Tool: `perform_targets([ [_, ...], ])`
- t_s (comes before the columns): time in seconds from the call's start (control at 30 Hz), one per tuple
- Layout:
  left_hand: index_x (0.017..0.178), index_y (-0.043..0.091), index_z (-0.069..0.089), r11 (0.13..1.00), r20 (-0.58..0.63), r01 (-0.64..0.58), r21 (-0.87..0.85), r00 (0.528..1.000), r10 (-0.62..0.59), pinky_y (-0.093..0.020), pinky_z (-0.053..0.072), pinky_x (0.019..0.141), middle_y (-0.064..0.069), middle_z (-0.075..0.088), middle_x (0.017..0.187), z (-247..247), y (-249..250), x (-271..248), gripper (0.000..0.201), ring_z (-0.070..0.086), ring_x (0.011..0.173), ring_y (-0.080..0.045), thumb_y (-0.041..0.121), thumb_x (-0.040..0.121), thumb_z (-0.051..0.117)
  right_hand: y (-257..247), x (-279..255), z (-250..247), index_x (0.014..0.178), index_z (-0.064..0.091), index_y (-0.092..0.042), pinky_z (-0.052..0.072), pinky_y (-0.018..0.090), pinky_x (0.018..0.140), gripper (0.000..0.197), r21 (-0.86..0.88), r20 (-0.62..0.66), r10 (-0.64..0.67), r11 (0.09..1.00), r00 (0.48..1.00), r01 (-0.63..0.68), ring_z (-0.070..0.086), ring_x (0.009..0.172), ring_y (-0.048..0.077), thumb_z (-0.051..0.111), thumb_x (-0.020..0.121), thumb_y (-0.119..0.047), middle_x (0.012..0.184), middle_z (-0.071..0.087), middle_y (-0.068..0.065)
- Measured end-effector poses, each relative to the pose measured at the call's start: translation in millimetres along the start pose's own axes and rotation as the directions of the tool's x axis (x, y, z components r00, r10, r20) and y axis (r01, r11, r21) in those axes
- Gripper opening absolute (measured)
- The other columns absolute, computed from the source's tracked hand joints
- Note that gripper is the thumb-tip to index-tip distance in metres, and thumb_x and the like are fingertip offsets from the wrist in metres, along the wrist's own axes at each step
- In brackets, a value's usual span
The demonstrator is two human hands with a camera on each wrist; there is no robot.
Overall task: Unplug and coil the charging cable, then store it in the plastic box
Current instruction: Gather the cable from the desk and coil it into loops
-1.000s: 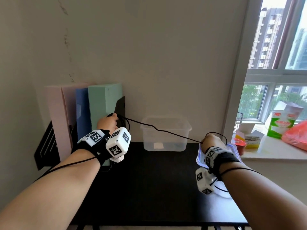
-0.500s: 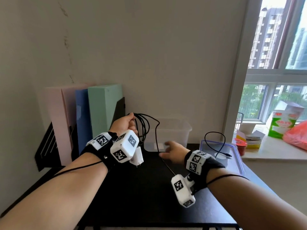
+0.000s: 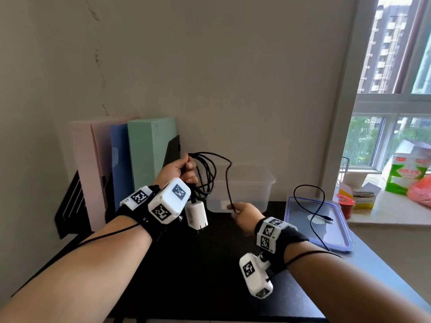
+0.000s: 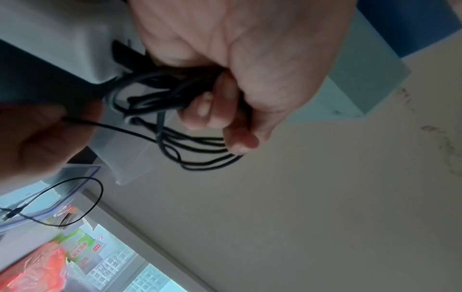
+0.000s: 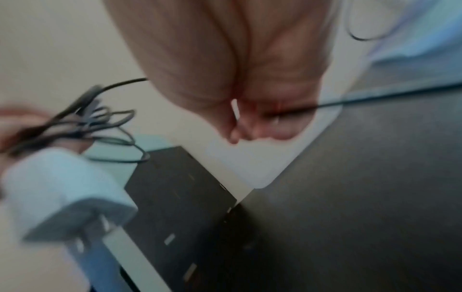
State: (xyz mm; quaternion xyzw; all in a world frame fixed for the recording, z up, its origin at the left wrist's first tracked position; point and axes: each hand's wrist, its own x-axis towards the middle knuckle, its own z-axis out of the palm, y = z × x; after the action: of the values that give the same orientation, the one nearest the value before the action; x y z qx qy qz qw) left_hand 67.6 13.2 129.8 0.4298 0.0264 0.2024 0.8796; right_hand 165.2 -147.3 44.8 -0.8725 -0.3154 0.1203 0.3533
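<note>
My left hand (image 3: 184,170) (image 4: 225,110) grips several loops of the black charging cable (image 3: 206,176) (image 4: 200,150) above the black table (image 3: 186,264). The white charger plug (image 3: 196,215) (image 5: 67,197) dangles below that hand, prongs down. My right hand (image 3: 242,214) (image 5: 250,118) pinches the loose strand of cable in front of the clear plastic box (image 3: 247,190). From there the cable runs right and ends in a curl with its connector (image 3: 327,219) on the blue-rimmed lid (image 3: 338,243).
Pink, blue and green folders (image 3: 149,150) stand in a black rack (image 3: 70,206) at the back left. On the window sill at right are a red jar (image 3: 346,203), a green-and-white carton (image 3: 405,173) and an orange bag (image 3: 419,194).
My left hand has come away from the rack with the coil and the dangling plug. My right hand let go near the lid, moved left and took the strand before the box.
</note>
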Motion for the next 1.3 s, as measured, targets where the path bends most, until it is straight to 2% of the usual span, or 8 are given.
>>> perform_targets([
  [0.07, 0.07, 0.015, 0.041, 0.999, -0.071, -0.035, 0.004, 0.997, 0.036, -0.011, 0.032, 0.033, 0.008, 0.052, 0.043, -5.1, 0.3, 4.5, 0.032, 0.027, 0.024, -0.004, 0.025, 0.099, 0.034, -5.0, -5.6, -6.8, 0.127, 0.054, -0.021, 0.05, 0.034, 0.086, 0.035, -0.418, -0.013, -0.104, 0.904, 0.995, 0.089, 0.06, 0.104, 0.029, 0.042, 0.095, -0.019, 0.114, 0.063, 0.009],
  [0.2, 0.056, 0.013, 0.064, 0.93, -0.15, -0.037, 0.366, 0.984, 0.098, -0.018, 0.039, 0.04, -0.001, 0.063, 0.057, -10.3, -5.9, 8.9, 0.052, 0.045, 0.031, -0.005, 0.022, 0.1, 0.037, -29.0, -19.8, -20.2, 0.118, 0.062, -0.027, 0.044, 0.035, 0.087, 0.037, -0.734, 0.128, -0.264, 0.623, 0.956, 0.27, 0.052, 0.115, 0.026, 0.041, 0.094, -0.045, 0.119, 0.057, 0.004],
  [0.43, 0.088, 0.011, 0.054, 0.745, -0.049, -0.053, 0.665, 0.992, 0.113, -0.029, 0.054, 0.065, -0.007, 0.068, 0.075, -4.4, -29.1, 1.8, 0.015, 0.067, 0.069, -0.019, 0.016, 0.097, 0.043, -73.6, -14.8, -50.6, 0.09, 0.073, -0.025, 0.043, 0.028, 0.081, 0.02, -0.418, 0.176, -0.673, 0.609, 0.718, 0.674, 0.043, 0.084, 0.009, 0.06, 0.086, -0.039, 0.092, 0.068, -0.005],
  [0.57, 0.082, 0.008, 0.059, 0.874, 0.036, 0.015, 0.486, 0.999, -0.037, -0.03, 0.053, 0.056, -0.011, 0.063, 0.059, 11.1, -37.0, -8.4, 0.021, 0.062, 0.052, -0.022, 0.005, 0.092, 0.041, -83.6, -6.3, -62.2, 0.087, 0.075, -0.014, 0.038, 0.02, 0.083, 0.02, -0.288, 0.009, -0.773, 0.606, 0.635, 0.742, 0.055, 0.076, 0.014, 0.065, 0.084, -0.031, 0.078, 0.061, -0.003],
  [0.73, 0.076, 0.012, 0.049, 0.923, 0.16, 0.162, 0.35, 0.96, -0.23, -0.016, 0.033, 0.037, 0.004, 0.036, 0.035, 14.8, -31.4, -12.3, 0.035, 0.029, 0.026, -0.006, 0.035, 0.098, 0.033, -64.6, 7.6, -76.6, 0.089, 0.07, -0.016, 0.037, 0.021, 0.079, 0.017, -0.203, -0.281, -0.637, 0.77, 0.718, 0.604, 0.052, 0.079, 0.003, 0.068, 0.082, -0.031, 0.085, 0.057, -0.008],
  [0.9, 0.073, 0.011, 0.054, 0.92, 0.291, 0.147, 0.364, 0.92, -0.263, -0.016, 0.014, 0.036, 0.008, 0.031, 0.032, 12.0, -29.2, -13.3, 0.04, 0.024, 0.025, -0.002, 0.045, 0.09, 0.041, -52.4, -1.2, -78.1, 0.13, 0.05, -0.026, 0.042, 0.018, 0.095, 0.048, 0.112, 0.038, -0.495, 0.865, 0.868, 0.488, 0.055, 0.109, 0.0, 0.064, 0.085, -0.035, 0.119, 0.06, -0.008],
  [1.13, 0.063, 0.014, 0.061, 0.961, 0.374, 0.044, 0.274, 0.916, -0.148, -0.013, 0.023, 0.033, 0.01, 0.033, 0.035, 5.5, -21.2, -4.1, 0.034, 0.028, 0.026, -0.001, 0.039, 0.058, 0.083, -53.1, -8.8, -63.3, 0.081, 0.057, -0.02, 0.035, 0.017, 0.05, 0.006, 0.197, 0.147, -0.284, 0.947, 0.948, 0.253, 0.048, 0.066, 0.011, 0.058, 0.081, -0.014, 0.078, 0.064, 0.0],
  [1.3, 0.063, 0.013, 0.063, 0.983, 0.332, 0.07, 0.171, 0.935, -0.124, -0.016, 0.035, 0.035, 0.01, 0.034, 0.036, -0.8, -26.1, 1.7, 0.034, 0.031, 0.028, -0.002, 0.037, 0.053, 0.086, -57.1, -12.2, -61.6, 0.088, 0.052, -0.014, 0.034, 0.014, 0.039, 0.012, 0.147, 0.07, -0.304, 0.945, 0.95, 0.291, 0.044, 0.038, 0.0, 0.046, 0.085, -0.005, 0.07, 0.06, 0.001],
])
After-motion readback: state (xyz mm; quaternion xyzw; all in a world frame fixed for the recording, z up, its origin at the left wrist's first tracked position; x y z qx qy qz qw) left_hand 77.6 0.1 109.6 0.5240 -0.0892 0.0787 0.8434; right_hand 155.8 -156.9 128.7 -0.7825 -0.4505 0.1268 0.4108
